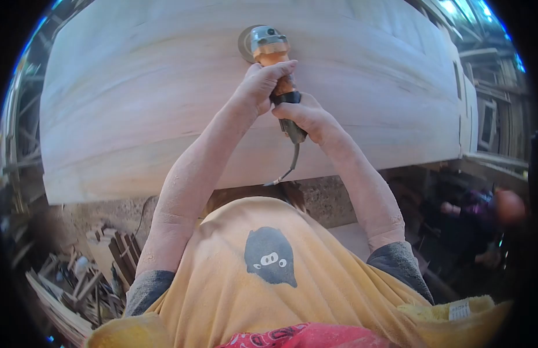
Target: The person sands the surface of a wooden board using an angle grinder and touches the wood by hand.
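Observation:
An angle grinder with an orange body, a grey metal head and a black rear handle lies over a broad pale wooden panel. Its round disc shows at the left of the head, against the wood. My left hand wraps around the orange body just behind the head. Farther back, my right hand grips the black rear part. A dark cord runs from the tool's end toward the panel's near edge. Whether the disc is spinning I cannot tell.
Wood scraps and sticks are heaped on the floor at lower left, beside stacked boards. At right, another person is in shadow below the panel's level. Wooden framing stands beyond the panel's right edge.

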`<state>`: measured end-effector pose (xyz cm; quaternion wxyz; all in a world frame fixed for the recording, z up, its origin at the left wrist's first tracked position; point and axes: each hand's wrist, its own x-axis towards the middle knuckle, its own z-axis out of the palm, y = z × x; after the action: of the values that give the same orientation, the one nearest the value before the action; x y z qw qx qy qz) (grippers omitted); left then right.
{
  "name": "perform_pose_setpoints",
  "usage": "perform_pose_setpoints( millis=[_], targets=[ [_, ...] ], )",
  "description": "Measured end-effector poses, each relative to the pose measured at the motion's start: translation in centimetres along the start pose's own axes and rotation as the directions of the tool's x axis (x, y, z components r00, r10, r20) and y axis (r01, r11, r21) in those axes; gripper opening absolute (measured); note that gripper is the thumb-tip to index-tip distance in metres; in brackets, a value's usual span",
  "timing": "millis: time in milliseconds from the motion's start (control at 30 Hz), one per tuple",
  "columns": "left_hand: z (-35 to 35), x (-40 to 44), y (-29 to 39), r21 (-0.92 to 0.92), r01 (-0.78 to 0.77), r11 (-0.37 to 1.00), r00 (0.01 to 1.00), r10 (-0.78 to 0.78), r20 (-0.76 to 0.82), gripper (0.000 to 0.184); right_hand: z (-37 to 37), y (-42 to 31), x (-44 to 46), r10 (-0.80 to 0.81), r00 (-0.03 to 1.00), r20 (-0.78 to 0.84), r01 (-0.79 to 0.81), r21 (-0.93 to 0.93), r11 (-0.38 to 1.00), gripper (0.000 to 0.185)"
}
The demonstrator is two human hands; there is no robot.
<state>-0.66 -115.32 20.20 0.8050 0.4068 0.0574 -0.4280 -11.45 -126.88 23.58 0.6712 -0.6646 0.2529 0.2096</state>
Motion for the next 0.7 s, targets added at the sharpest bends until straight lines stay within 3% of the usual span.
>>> perform_pose_setpoints(
  millis=[267, 500, 700],
  targets=[
    [14.7, 8.3, -9.9, 0.163, 0.141, 0.976, 0.97, -0.169, 0.175, 0.032, -14.2, 3.7, -6.7, 0.138, 0.954, -0.267, -0.074, 0.238, 0.968, 0.042],
    [27.2, 13.9, -18.2, 0.306, 0.269, 0.913, 0.925, -0.334, 0.184, 0.024, -26.3, 8.8, -10.7, 0.112, 0.85, -0.515, 0.067, 0.316, 0.946, 0.04],
    [25.6, 13.3, -17.8, 0.188, 0.27, 0.944, 0.927, -0.308, 0.216, 0.03, -25.6, 7.4, -10.7, 0.167, 0.868, -0.468, -0.033, 0.281, 0.959, 0.034]
  ],
)
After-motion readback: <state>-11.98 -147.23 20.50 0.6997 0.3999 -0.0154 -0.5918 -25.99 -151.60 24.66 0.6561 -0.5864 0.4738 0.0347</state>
